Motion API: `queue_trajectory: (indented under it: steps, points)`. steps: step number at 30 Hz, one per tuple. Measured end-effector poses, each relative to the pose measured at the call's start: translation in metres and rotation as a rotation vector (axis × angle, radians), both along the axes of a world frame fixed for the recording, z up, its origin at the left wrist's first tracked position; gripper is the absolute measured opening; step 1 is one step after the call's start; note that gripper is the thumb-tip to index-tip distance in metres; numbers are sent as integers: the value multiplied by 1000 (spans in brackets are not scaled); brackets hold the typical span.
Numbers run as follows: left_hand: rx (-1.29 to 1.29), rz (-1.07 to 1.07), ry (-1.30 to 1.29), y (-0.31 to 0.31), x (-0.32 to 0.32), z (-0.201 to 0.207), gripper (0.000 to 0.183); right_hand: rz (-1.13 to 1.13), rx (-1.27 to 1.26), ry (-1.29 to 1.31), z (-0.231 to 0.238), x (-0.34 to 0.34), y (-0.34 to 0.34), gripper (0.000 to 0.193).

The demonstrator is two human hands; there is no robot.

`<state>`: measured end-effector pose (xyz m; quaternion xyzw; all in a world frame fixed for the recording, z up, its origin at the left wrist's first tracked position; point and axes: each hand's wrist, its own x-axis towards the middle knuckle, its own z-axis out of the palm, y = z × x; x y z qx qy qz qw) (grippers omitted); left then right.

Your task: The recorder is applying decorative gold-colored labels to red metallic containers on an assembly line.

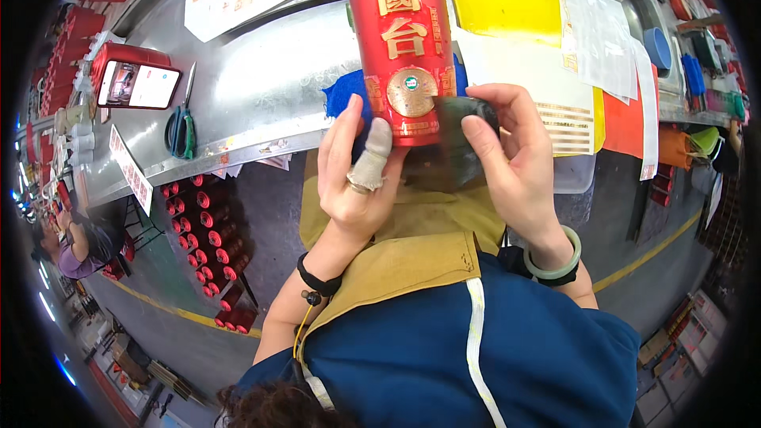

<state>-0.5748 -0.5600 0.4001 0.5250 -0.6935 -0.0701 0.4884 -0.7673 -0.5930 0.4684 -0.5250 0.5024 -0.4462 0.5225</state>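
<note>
Your right fingers (485,144) pinch a blurred dark pad (458,143), best laid flat against the red bottle (400,40) just ahead of them; your left fingers (342,131), loosely spread by its base, should steady it. Its opaque wall hides any contents; well beyond your right fingers stands a blue container (657,48), contents unclear.

Scissors, a phone and coloured sheets on a silver metal worktable (261,71).
Scissors with green-and-dark handles (181,123) lie near the table's front edge, beside an upright phone with a lit screen (139,85). On the right are a glossy yellow sheet (503,12), a flat red sheet (622,123) and a round blue plastic container (656,47). Below at left, rows of red cylinders (204,218) stand near a yellow floor line (154,301); farther left is another person in a purple top (75,261).
</note>
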Motion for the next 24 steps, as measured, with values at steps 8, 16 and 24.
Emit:
queue_trajectory:
  steps: [8, 16, 24]
  points:
    - [-37, 23, -116, -14, 2, 19, 82, -169, -269, 231, 17, -12, -26, 22]
    - [85, -49, -8, -42, -6, 31, 121, -46, -1170, 771, 26, -3, -105, 37]
    - [144, -68, -33, -38, 8, 27, 101, 142, -1117, 690, 25, 1, -95, 18]
